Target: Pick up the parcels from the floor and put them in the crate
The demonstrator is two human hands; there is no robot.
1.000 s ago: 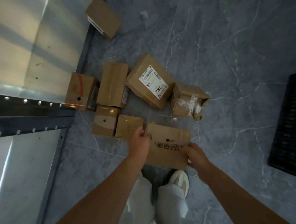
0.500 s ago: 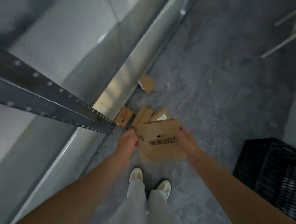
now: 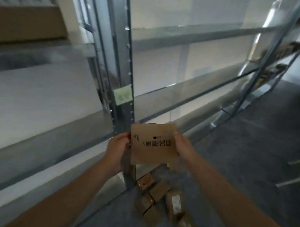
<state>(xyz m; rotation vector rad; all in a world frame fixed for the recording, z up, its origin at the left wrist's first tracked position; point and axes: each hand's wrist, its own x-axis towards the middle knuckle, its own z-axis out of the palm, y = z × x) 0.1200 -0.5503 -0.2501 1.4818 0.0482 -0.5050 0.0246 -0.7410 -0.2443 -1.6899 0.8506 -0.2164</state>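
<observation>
parcel (image 3: 153, 145) gripped btwn L hand (image 3: 118, 146), R hand (image 3: 183, 145)

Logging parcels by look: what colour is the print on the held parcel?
Black, on the brown cardboard parcel, seen in the head view.

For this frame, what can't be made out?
Head view only.
Crate: outside the frame.
Floor parcels: smeared by motion blur, count unclear.
Green note on the shelf post: writing too blurred.
Held parcel: print blurred; its far side, and the fingers of the left hand and right hand behind it, hidden.
</observation>
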